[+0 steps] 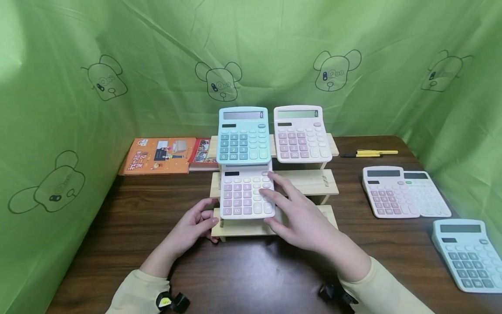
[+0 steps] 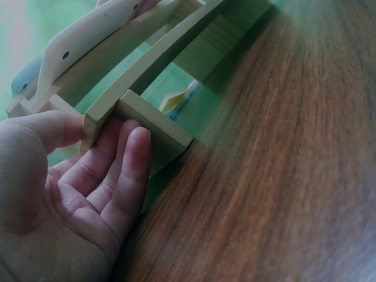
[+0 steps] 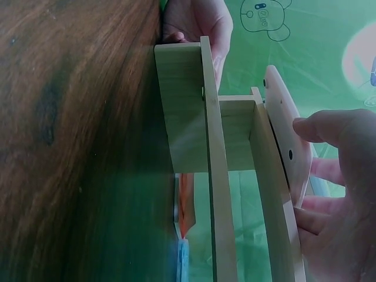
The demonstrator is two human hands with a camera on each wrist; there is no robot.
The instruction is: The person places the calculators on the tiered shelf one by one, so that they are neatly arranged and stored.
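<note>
A pink-and-white calculator (image 1: 247, 196) leans on the middle step of a tiered wooden stand (image 1: 306, 181), its screen hidden behind the calculator above. My right hand (image 1: 303, 216) holds it at the right side, with fingers over the keys and the thumb by its lower right corner; in the right wrist view the thumb (image 3: 320, 126) presses the edge. At the stand's left end, my left hand (image 1: 196, 222) grips the lowest step, thumb on the board's end and fingers curled beneath, as the left wrist view shows. On the top step stand a blue calculator (image 1: 244, 136) and another pink-and-white calculator (image 1: 302, 134).
Right of the stand lie a pink-and-white calculator (image 1: 388, 192), a white calculator (image 1: 427, 196) partly under it, and a blue calculator (image 1: 468, 255). Pens (image 1: 368, 153) lie behind them. An orange book (image 1: 158, 156) sits back left. Green cloth (image 1: 274, 52) surrounds the table.
</note>
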